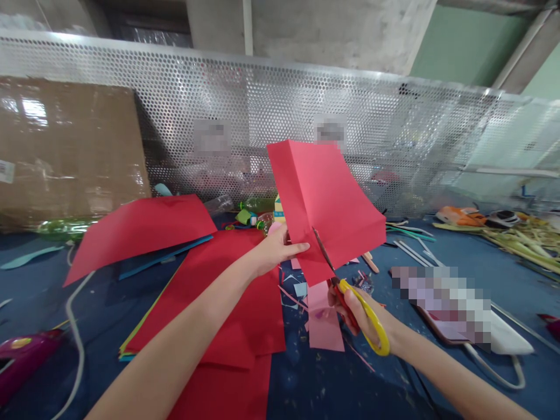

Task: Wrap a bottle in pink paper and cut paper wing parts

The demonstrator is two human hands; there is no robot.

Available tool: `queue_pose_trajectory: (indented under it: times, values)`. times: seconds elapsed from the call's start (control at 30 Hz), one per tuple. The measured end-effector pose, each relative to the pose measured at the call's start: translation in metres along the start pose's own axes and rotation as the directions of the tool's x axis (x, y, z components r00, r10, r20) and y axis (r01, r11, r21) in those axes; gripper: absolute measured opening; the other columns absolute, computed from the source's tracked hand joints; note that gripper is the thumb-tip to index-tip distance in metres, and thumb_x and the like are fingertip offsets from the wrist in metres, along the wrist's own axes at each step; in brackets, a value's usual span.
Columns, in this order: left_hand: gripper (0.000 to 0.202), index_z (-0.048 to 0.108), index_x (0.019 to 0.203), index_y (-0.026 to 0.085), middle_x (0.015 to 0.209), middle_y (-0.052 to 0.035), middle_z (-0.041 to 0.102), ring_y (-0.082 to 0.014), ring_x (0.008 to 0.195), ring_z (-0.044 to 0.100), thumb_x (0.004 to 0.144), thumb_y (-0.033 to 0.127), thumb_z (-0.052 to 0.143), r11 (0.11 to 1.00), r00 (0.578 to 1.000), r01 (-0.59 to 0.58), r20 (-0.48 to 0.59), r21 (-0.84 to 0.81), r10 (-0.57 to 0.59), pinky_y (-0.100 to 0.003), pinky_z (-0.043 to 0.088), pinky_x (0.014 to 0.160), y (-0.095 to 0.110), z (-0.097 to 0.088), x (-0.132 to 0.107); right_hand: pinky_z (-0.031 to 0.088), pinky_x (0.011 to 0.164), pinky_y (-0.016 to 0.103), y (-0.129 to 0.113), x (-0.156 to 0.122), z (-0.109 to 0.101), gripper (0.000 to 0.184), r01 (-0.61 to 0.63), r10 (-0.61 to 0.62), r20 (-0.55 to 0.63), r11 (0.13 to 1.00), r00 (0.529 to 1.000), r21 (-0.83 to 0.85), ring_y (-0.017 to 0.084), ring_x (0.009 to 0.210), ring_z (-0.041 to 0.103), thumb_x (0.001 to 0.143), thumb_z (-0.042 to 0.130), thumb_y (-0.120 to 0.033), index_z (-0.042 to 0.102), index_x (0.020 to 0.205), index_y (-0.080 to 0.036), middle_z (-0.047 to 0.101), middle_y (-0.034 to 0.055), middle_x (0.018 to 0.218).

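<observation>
Above the blue table, left hand pinches red paper, right hand scissors.

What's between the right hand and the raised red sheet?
In the head view, the scissors bridge that stretch: the right hand grips their red and yellow handles, and a blade reaches across the red sheet.

Right hand on the yellow-handled scissors, blade across the raised red sheet, left hand pinching its left side, perforated metal panel lining the table's far edge!
</observation>
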State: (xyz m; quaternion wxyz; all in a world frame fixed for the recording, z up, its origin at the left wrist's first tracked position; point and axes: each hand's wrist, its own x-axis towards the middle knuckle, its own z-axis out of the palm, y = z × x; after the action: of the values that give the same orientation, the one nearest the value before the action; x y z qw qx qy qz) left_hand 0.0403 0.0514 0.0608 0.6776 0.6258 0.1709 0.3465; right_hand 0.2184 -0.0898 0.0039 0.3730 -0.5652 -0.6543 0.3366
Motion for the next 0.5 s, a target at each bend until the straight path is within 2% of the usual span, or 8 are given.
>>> queue_pose_trajectory:
  times: [0.17, 0.33, 0.5]
  values:
    - [0.055, 0.057, 0.115, 0.017, 0.127, -0.0123, 0.063, -0.0327, 0.124, 0.053, 0.067, 0.029, 0.081, 1.000, 1.000, 0.011, 0.000, 0.027, -0.011, -0.045, 0.045, 0.100, 0.0038, 0.0017, -0.0014, 0.031, 0.037, 0.023, 0.0072, 0.0005, 0.0024, 0.057, -0.020, 0.020, -0.013, 0.999, 1.000, 0.036, 0.009, 0.043, 0.034, 0.089, 0.022, -0.073, 0.042, 0.073, -0.023, 0.040, -0.0043, 0.059]
    - [0.054, 0.058, 0.113, 0.018, 0.126, -0.0117, 0.063, -0.0322, 0.124, 0.053, 0.066, 0.029, 0.082, 1.000, 1.000, 0.014, 0.027, 0.010, -0.014, -0.043, 0.046, 0.099, 0.0085, 0.0029, -0.0029, 0.033, 0.038, 0.023, 0.0091, 0.0009, 0.0019, 0.060, -0.035, 0.037, -0.025, 0.997, 0.999, 0.069, 0.010, 0.045, 0.035, 0.087, 0.026, -0.076, 0.049, 0.075, -0.022, 0.043, -0.0029, 0.060]
    - [0.054, 0.057, 0.113, 0.019, 0.127, -0.0111, 0.063, -0.0320, 0.124, 0.053, 0.066, 0.028, 0.082, 1.000, 1.000, 0.006, 0.012, -0.001, -0.006, -0.043, 0.047, 0.098, 0.0062, 0.0018, -0.0021, 0.032, 0.035, 0.023, 0.0088, -0.0001, 0.0026, 0.059, -0.073, 0.076, -0.025, 0.991, 0.997, 0.115, 0.011, 0.044, 0.033, 0.086, 0.027, -0.076, 0.049, 0.076, -0.022, 0.041, -0.0032, 0.060]
